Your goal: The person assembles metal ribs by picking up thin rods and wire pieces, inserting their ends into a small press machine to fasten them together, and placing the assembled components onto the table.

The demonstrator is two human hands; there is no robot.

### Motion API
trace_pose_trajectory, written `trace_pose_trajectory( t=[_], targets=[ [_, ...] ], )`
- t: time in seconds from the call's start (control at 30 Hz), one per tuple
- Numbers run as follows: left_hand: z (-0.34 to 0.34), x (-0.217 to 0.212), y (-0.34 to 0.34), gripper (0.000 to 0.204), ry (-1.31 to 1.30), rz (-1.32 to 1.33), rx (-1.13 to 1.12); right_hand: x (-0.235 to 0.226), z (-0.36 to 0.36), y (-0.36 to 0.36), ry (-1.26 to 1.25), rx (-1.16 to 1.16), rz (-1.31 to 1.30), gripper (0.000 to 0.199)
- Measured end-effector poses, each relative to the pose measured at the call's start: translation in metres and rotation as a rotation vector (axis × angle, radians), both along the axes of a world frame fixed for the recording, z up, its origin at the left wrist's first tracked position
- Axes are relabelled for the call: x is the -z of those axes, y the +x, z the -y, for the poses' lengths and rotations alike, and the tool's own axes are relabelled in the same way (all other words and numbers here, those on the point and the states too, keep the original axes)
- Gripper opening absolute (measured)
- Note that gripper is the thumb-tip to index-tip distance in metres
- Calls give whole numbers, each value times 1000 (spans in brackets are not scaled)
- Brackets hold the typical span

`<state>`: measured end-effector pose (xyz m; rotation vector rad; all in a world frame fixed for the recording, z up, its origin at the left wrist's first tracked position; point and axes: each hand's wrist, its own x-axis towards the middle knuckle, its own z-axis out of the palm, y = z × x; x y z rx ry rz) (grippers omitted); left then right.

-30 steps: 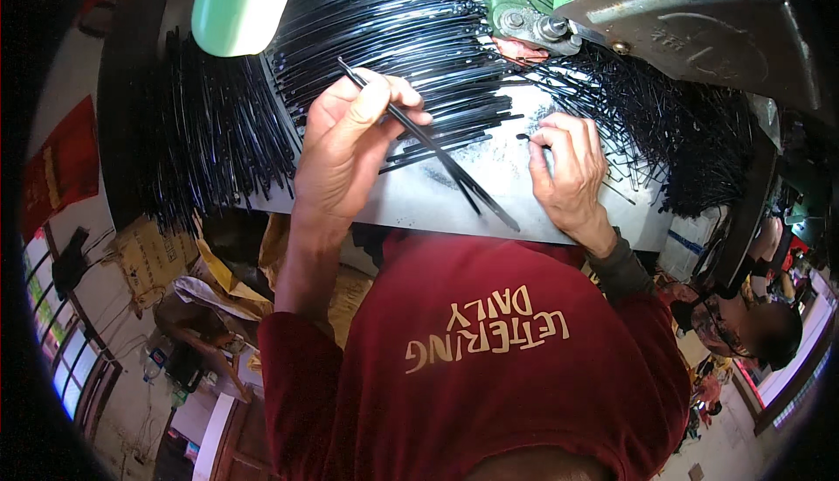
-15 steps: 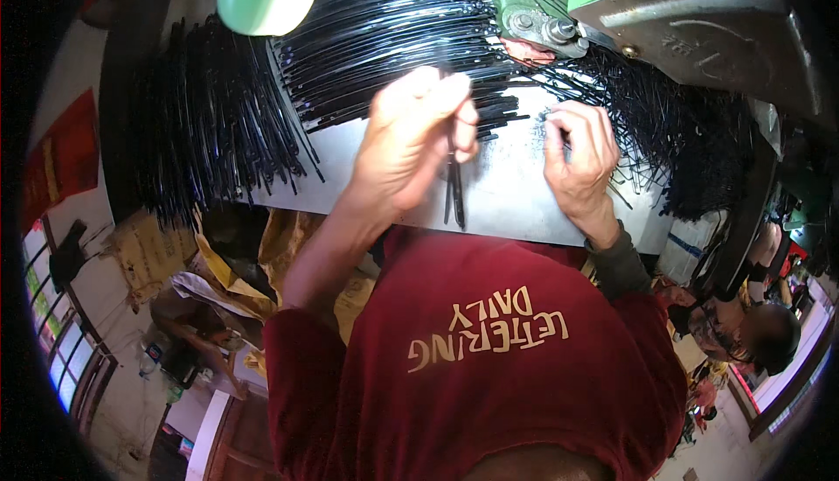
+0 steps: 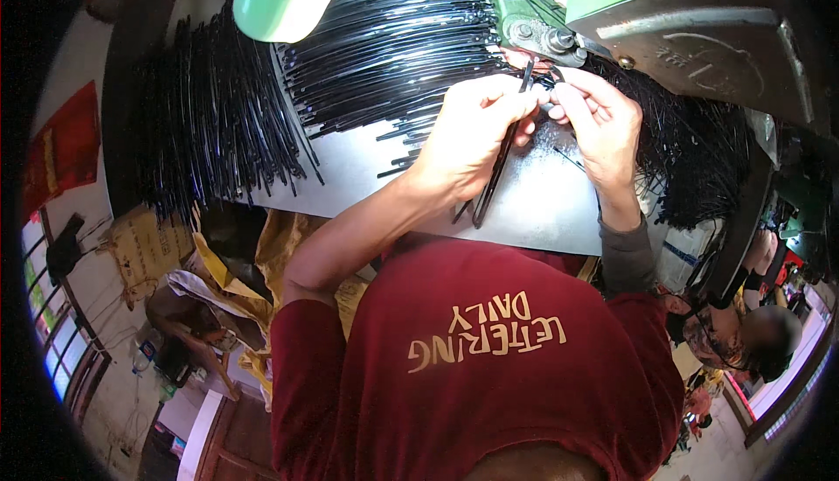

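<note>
In the upper centre, the left hand (image 3: 468,131) pinches black strips (image 3: 495,175) while the right hand (image 3: 607,131), grip unclear, apparently works beside them, calling for steady alignment next.

The black strips (image 3: 389,48) look glossy plastic, the tabletop (image 3: 551,206) smooth metal.

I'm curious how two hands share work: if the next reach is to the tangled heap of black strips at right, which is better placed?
Probably the right hand: it is nearer that tangled heap, while the left hand, farther off, grips long black strips.
</note>
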<state>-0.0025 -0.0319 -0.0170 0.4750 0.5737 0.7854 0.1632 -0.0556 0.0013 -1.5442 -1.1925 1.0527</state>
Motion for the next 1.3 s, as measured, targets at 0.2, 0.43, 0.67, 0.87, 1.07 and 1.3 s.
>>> trace_pose_trajectory(
  t=[0.2, 0.43, 0.67, 0.87, 1.07, 1.3],
  targets=[
    [-5, -2, -4, 16, 44, -14, -11, 7, 0, 1, 50, -15, 48, 19],
    [-16, -3, 4, 20, 206, -223, -19, 7, -7, 7, -72, -60, -394, 14],
    [-24, -8, 1, 15, 342, -290, -1, 8, -8, -1, 72, -60, -28, 12],
    [-32, -10, 8, 22, 407, -360, -57, 14, -11, 7, 78, 67, -223, 12],
    [-33, -2, 11, 31, 559, -361, -116, 15, -15, 0, 75, 135, -370, 13],
    [-35, -2, 12, 28, 596, -372, -117, 15, -16, -1, 71, 111, -409, 12]
  ],
)
